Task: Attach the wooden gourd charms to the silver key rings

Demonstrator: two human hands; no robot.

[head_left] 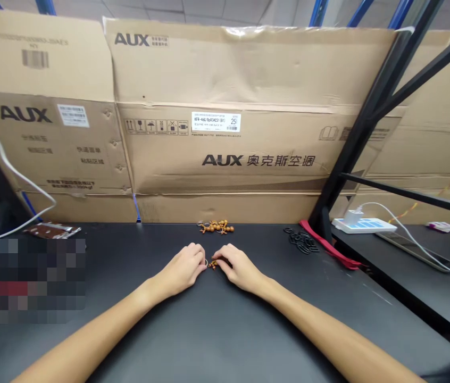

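Both my hands meet low over the black table [193, 330], at its middle. My left hand [185, 267] is closed, its thumb and fingers pinching a small metal ring [206, 262]. Just to the right, my right hand [243, 268] pinches a small orange-brown beaded keychain [212, 264] that appears joined to the ring. Fingers hide most of this piece. Beyond the hands lies a small pile of similar orange-brown wooden bead keychains [217, 227] with metal rings. A heap of black rings [303, 240] lies to the right.
Cardboard panels [249, 69] stand along the back edge. A red strap [328, 249] runs beside a black frame post [352, 138]. On the right table are a white power strip [364, 225] and a flat dark device [420, 251]. A brown packet [51, 230] lies left, near a white cable [17, 169].
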